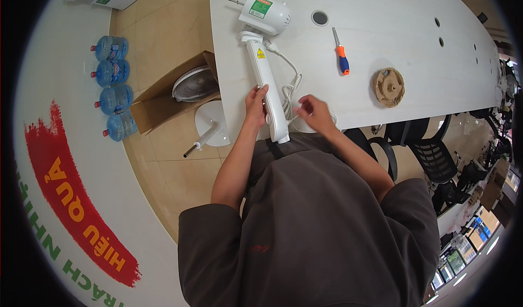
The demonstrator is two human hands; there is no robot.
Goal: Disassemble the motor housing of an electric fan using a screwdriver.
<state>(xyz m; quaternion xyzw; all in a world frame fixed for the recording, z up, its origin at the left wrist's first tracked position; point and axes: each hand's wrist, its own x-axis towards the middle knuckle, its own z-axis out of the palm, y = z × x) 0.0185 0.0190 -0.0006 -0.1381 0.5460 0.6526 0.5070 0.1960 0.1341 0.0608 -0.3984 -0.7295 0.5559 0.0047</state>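
A white electric fan body lies on the white table, its motor head [267,13] at the far end with a metal shaft pointing left. Its long neck [265,78] stretches toward me and ends at my shirt. My left hand [255,106] is closed round the neck's left side near its lower end. Just right of the neck hangs a bundled white power cord [291,91], its plug lying by the neck's top. Beside that cord is my right hand [317,115], fingers bent and apart, with nothing visible in it.
An orange-and-blue screwdriver [341,59] and a round brown moulded-pulp piece [389,88] lie to the right on the table. Left on the floor are a cardboard box [155,108] with a fan grille, a white round stand base [215,122] with a tube, and several water jugs [115,97]. Black chairs [430,157] stand right.
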